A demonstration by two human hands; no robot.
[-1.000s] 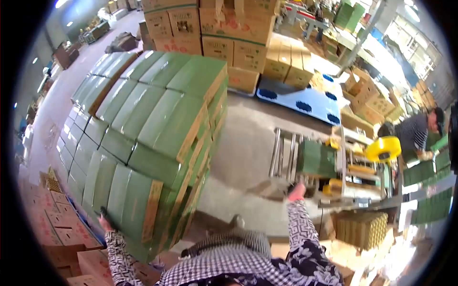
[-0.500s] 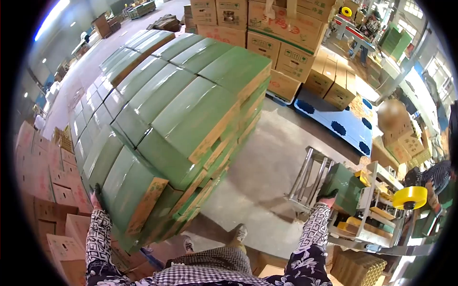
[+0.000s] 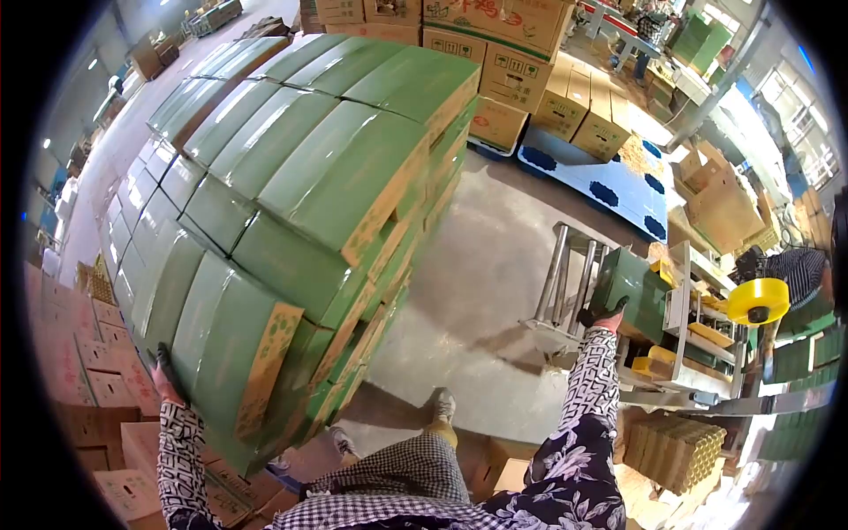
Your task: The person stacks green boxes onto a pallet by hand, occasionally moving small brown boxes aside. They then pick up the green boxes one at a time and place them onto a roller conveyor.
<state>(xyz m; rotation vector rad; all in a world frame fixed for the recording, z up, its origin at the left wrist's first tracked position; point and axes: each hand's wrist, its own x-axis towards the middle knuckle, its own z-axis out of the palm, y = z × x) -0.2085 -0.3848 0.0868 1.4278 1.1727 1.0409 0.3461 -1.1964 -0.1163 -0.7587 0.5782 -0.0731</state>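
My left hand (image 3: 165, 374), in a dark glove, lies against the left side of the nearest green carton (image 3: 221, 340) on a big stack. Its fingers look stretched along the carton's edge. Off to the right, my right hand (image 3: 607, 316), also gloved, rests open at the near left end of another green carton (image 3: 632, 287), thumb apart from the fingers. That carton sits between a short metal roller stand (image 3: 570, 269) and a machine frame (image 3: 685, 322). Both forearms wear black-and-white patterned sleeves.
Brown cartons (image 3: 499, 71) stand behind the stack, beside a blue pallet (image 3: 587, 181) bearing more cartons. A yellow tape roll (image 3: 758, 301) is on the machine, near another person's arm (image 3: 770, 344). Egg-tray stacks (image 3: 676, 450) are at lower right; pinkish cartons (image 3: 75, 353) line the left.
The view has tilted down, so the stack, pallet and machine sit higher and farther left. My right thumb shows more apart from the fingers. Both hands stay at their cartons.
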